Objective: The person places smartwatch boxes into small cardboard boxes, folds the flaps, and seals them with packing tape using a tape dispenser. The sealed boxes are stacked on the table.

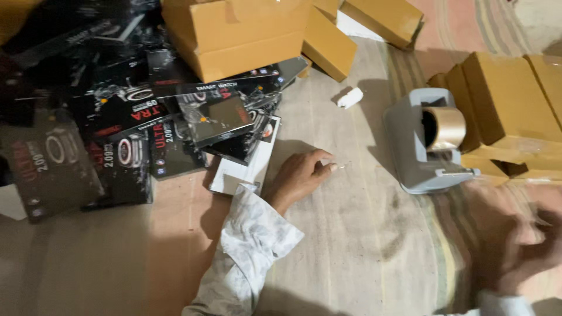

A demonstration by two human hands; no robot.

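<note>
My left hand (298,175) lies palm down on the striped floor mat (351,234), fingers loosely together, with nothing gripped in it. A faint clear scrap (342,167) sits at its fingertips. Just left of the hand is a white flat box (249,169) at the edge of a pile of black product boxes (134,134). My right hand (515,246) is at the lower right, blurred by motion and with curled fingers. It is below a grey tape dispenser (421,152) that holds a brown tape roll (448,127). Whether it holds anything is unclear.
Brown cardboard boxes (240,35) lie at the top, partly over the black pile. More cardboard boxes (509,105) are stacked at the right behind the dispenser. A small white scrap (350,97) lies on the mat between them.
</note>
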